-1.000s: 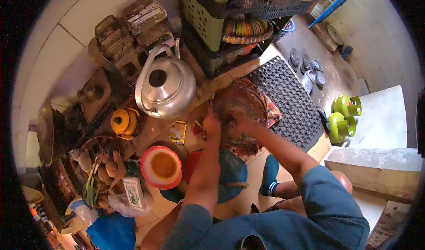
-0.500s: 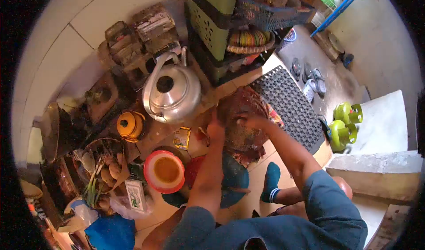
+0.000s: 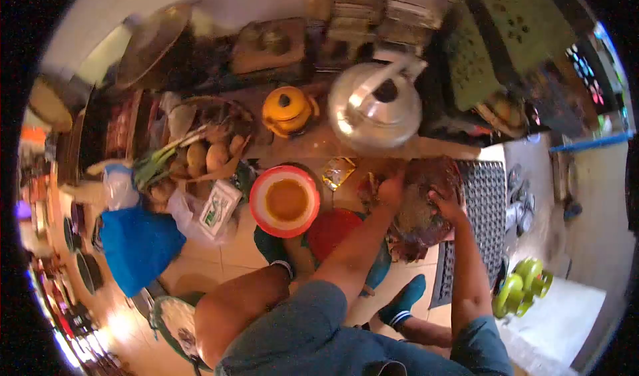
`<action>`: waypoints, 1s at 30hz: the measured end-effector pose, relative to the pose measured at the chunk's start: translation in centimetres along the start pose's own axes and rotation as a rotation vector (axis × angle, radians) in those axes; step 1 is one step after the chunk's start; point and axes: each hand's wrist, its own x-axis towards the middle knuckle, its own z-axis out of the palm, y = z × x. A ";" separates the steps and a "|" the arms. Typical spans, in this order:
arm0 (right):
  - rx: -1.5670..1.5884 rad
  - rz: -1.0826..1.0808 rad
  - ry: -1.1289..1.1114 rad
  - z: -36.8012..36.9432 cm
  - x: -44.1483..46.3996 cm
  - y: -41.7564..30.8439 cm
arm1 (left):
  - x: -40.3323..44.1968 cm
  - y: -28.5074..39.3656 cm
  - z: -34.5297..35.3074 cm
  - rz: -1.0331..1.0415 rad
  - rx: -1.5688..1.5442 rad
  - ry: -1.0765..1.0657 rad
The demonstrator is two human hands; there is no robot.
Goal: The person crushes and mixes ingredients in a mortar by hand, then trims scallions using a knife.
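My left hand (image 3: 391, 191) is at the left edge of a dark reddish-brown round tray (image 3: 426, 226) with grainy, mottled contents; its fingers are blurred. My right hand (image 3: 444, 204) is over the tray's right part, fingers bent, and whatever lies under them is too small to tell. Left of my left forearm sit a red bowl (image 3: 335, 233) and a red-rimmed bowl (image 3: 285, 170) of brownish liquid. A yellow packet (image 3: 339, 172) lies beside them. Above the packet stands a large silver kettle (image 3: 359, 116).
A small yellow pot (image 3: 288, 111) stands left of the kettle. Potatoes and green stalks (image 3: 166, 155) lie further left, near a white box (image 3: 220, 207) and a blue bag (image 3: 140, 246). On the right are a black mat (image 3: 484, 209) and green gas cylinders (image 3: 522, 289).
The view has swung left, so the kettle, bowls and tray appear further right. More of the left side shows, including the blue bag. Both hands stay at the tray.
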 end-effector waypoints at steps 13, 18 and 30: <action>0.139 0.071 -0.070 2.5 -4.7 -5.5 | 0.2 3.0 -2.7 -0.074 0.243 -0.185; -0.785 -0.447 0.179 4.3 -10.8 -7.1 | 0.3 -0.7 1.7 0.020 0.220 -0.094; -0.581 -0.251 0.274 6.3 -7.7 -1.7 | 0.6 1.2 -1.6 -0.049 0.233 -0.111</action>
